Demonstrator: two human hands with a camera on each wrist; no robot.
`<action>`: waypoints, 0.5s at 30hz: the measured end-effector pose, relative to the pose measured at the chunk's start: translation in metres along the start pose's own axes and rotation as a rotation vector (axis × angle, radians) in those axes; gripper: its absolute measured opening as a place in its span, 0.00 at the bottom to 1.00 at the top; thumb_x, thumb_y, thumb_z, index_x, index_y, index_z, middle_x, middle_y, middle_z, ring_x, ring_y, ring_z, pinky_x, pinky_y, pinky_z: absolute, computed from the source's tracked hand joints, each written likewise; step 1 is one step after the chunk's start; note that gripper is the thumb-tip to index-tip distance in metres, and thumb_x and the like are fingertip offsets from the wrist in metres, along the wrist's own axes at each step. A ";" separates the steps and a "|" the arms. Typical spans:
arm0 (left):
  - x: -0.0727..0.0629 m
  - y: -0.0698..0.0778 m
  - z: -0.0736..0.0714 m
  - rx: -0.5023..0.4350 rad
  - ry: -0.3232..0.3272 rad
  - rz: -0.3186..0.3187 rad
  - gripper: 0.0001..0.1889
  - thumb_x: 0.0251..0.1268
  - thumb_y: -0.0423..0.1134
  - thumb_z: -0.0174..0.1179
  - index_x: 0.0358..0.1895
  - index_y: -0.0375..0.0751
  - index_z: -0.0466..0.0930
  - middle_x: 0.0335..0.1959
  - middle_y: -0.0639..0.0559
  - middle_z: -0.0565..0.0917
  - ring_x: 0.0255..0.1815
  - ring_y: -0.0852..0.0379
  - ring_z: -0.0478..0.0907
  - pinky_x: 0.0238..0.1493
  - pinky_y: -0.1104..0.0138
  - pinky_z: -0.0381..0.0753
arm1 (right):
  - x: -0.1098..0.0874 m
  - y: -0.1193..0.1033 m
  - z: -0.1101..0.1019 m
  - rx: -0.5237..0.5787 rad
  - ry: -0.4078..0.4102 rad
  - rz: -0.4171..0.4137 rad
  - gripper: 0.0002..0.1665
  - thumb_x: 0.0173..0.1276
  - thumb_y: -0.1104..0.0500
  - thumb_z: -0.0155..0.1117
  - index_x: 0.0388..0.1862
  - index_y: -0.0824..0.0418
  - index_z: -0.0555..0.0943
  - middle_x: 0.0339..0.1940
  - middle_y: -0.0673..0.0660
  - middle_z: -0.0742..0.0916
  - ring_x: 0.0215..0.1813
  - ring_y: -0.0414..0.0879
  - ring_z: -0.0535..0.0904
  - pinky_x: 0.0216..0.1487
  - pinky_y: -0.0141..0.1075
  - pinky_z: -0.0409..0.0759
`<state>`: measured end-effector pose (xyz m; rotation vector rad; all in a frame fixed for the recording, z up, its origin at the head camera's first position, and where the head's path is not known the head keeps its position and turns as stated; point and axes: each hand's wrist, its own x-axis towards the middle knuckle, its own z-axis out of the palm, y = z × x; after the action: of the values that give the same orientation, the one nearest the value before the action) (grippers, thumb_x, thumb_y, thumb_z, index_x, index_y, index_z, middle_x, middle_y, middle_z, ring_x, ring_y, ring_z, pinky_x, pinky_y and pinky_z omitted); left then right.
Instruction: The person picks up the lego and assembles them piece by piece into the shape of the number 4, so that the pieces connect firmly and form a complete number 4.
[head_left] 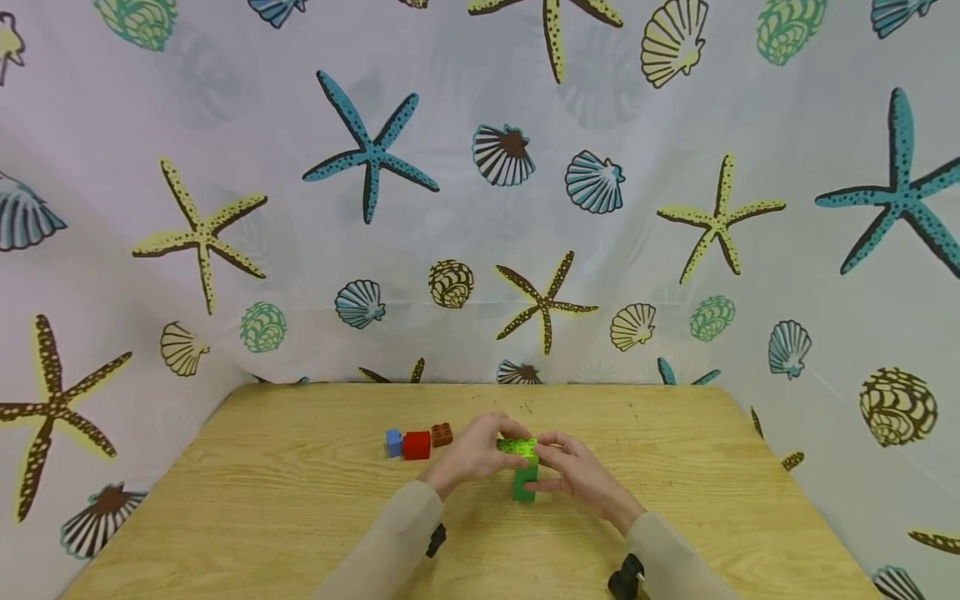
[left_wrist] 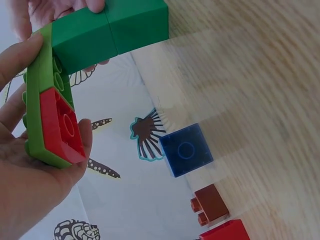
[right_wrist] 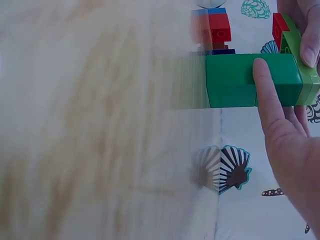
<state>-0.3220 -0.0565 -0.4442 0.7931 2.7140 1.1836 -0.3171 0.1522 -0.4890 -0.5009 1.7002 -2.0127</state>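
Note:
Two dark green blocks (head_left: 523, 487) stand stacked upright on the table. Across their top lies a light green toy brick piece (left_wrist: 36, 120), overhanging toward the left. Beneath the overhang, a red brick (left_wrist: 61, 127) is attached to the light green piece. My left hand (head_left: 476, 450) grips this overhanging end, thumb and fingers on opposite sides. From the right, my right hand (head_left: 577, 475) holds the dark green stack, one digit laid along its side near the seam and other fingers behind it.
Left of the hands on the wooden table (head_left: 300, 483) are a light blue brick (head_left: 393, 442), a red block (head_left: 417, 445) and a brown brick (head_left: 442, 434). A dark blue brick (left_wrist: 186, 150) sits close to the brown one. A shell-patterned curtain (head_left: 450, 225) surrounds the table.

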 end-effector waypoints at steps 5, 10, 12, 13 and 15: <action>-0.001 -0.001 -0.001 0.010 0.002 0.014 0.18 0.57 0.39 0.72 0.52 0.45 0.85 0.45 0.55 0.82 0.49 0.54 0.77 0.53 0.57 0.80 | 0.001 -0.001 0.001 -0.029 0.023 0.002 0.22 0.77 0.52 0.54 0.60 0.65 0.64 0.57 0.59 0.76 0.60 0.46 0.78 0.59 0.53 0.79; -0.003 -0.004 -0.002 -0.008 0.009 0.024 0.18 0.57 0.40 0.71 0.52 0.45 0.86 0.44 0.55 0.83 0.46 0.55 0.77 0.48 0.62 0.80 | 0.002 -0.001 0.003 -0.060 0.027 0.008 0.22 0.77 0.51 0.55 0.60 0.63 0.66 0.55 0.58 0.75 0.56 0.47 0.80 0.57 0.53 0.80; -0.004 -0.005 -0.002 -0.030 0.013 0.029 0.18 0.58 0.40 0.71 0.52 0.46 0.86 0.45 0.55 0.83 0.46 0.55 0.77 0.48 0.63 0.80 | 0.002 -0.002 0.004 -0.067 0.029 0.009 0.22 0.77 0.51 0.54 0.61 0.62 0.66 0.57 0.59 0.74 0.55 0.47 0.80 0.57 0.53 0.80; -0.004 -0.006 -0.003 -0.038 0.015 0.036 0.18 0.58 0.40 0.71 0.52 0.46 0.85 0.45 0.55 0.83 0.46 0.55 0.77 0.48 0.62 0.80 | 0.002 -0.002 0.004 -0.066 0.030 0.007 0.22 0.77 0.51 0.54 0.61 0.62 0.65 0.57 0.59 0.74 0.55 0.47 0.80 0.57 0.53 0.80; -0.005 -0.006 -0.004 -0.050 0.021 0.042 0.19 0.58 0.41 0.71 0.53 0.45 0.85 0.48 0.54 0.84 0.48 0.55 0.77 0.49 0.60 0.80 | 0.001 -0.003 0.003 -0.066 0.030 0.005 0.23 0.77 0.51 0.53 0.63 0.62 0.65 0.58 0.59 0.74 0.55 0.48 0.80 0.57 0.53 0.80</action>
<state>-0.3211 -0.0651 -0.4467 0.8395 2.6862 1.2699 -0.3165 0.1494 -0.4852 -0.4903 1.7887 -1.9759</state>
